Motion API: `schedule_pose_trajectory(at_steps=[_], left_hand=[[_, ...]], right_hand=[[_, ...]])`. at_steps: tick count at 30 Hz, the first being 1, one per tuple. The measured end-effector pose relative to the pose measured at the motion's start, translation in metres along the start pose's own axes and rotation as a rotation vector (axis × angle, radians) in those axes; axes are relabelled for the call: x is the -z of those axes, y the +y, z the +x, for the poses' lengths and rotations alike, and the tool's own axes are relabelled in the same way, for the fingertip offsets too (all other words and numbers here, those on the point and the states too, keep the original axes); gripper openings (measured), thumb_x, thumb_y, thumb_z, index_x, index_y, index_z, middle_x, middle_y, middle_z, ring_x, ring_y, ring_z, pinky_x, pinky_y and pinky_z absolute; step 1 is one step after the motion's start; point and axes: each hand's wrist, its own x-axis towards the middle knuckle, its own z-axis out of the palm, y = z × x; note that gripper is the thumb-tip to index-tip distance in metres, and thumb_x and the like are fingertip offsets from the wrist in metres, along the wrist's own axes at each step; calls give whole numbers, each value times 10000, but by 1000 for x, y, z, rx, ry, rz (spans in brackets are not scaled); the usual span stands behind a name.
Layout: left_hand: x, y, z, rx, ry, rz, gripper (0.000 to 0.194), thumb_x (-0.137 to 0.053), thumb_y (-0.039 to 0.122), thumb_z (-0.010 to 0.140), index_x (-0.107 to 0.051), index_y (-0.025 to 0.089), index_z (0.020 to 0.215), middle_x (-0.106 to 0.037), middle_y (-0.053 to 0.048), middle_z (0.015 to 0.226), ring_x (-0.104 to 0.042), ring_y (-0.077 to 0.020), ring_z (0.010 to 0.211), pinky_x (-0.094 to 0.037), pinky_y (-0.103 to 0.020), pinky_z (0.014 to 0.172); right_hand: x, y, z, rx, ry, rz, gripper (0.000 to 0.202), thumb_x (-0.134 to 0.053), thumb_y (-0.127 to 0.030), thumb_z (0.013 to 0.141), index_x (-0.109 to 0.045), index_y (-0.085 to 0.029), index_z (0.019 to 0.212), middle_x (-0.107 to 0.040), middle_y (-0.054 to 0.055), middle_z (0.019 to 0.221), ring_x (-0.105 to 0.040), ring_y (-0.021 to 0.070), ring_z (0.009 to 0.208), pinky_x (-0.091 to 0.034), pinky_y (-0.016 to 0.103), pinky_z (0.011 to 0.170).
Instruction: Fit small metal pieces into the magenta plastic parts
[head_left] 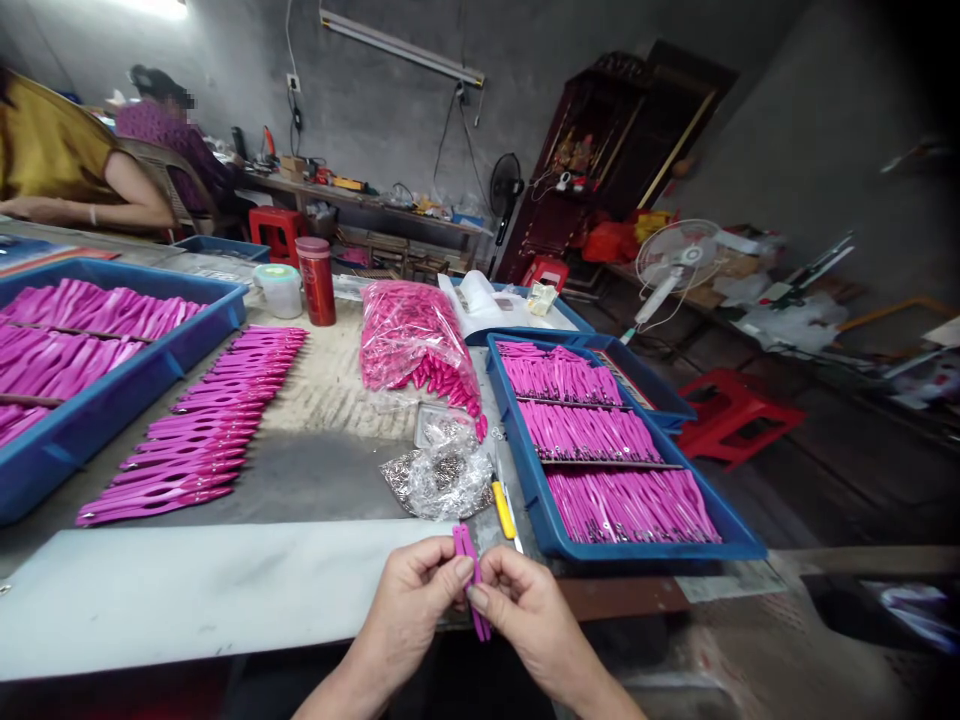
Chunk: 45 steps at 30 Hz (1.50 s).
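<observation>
Between my two hands is a slim magenta plastic piece with two narrow arms (463,542), held above the table's near edge. My left hand (411,592) pinches it from the left with thumb and fingers. From the right, my right hand (531,606) pinches the same piece, its thumb close to the left thumb. Just beyond lie a clear plastic bag of small metal parts (450,475) and a yellow-handled tool (503,508). A row of similar magenta pieces with darker, shiny ends (199,425) is laid out to the left.
Blue trays of magenta pieces stand left (161,350) and right (517,440). Beyond the hands are a bag of deep-pink parts (409,335), a red tumbler (318,285) and a lidded tub (279,292). A white board (187,590) lines the near edge. Two people sit at far left.
</observation>
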Motion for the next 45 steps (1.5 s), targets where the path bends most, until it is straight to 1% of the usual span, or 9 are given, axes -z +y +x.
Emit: schedule_pose_trajectory(at_steps=[8,12,20,29,37,45], left_hand=[[-2,0,-1,10,-5,-20,302,-664,406,606,-572,119,588,-487,26,525,-406,-71,494,-353,-189,493],[-1,0,-1,23,0,-25,314,-670,415,593,-564,121,569,-486,27,509,-409,-72,481,-352,-191,480],[0,-2,1,43,17,-26,331,-674,429,578,-567,116,561,-490,26,484,-412,-69,461,-346,-191,466],[1,-3,1,54,39,2,332,-665,415,593,-532,117,532,-472,29,470,-398,-64,457,-327,-184,456],[2,-5,2,82,52,10,344,-671,429,571,-529,120,519,-464,32,449,-392,-66,443,-322,-187,445],[3,-8,4,85,62,41,339,-664,427,575,-541,115,533,-471,29,449,-399,-70,442,-323,-190,447]], right_hand=[[0,-1,-1,-16,8,-47,325,-563,-439,723,-420,-170,611,-394,-46,541,-362,79,514,-306,205,490],[0,-4,0,-28,-3,-50,337,-558,-456,720,-410,-178,600,-400,-47,531,-378,84,512,-318,205,491],[-2,-5,2,-37,-21,-40,328,-564,-435,716,-401,-182,587,-413,-45,534,-395,87,513,-340,205,491],[-3,-7,3,-71,-34,-6,333,-584,-426,699,-397,-177,582,-404,-45,546,-363,80,513,-322,202,492],[-3,-2,4,-90,-49,73,331,-599,-414,698,-397,-175,589,-420,-41,553,-370,75,516,-325,193,483],[-4,-3,4,-106,-58,123,340,-614,-411,687,-393,-172,587,-425,-44,546,-342,62,497,-300,184,460]])
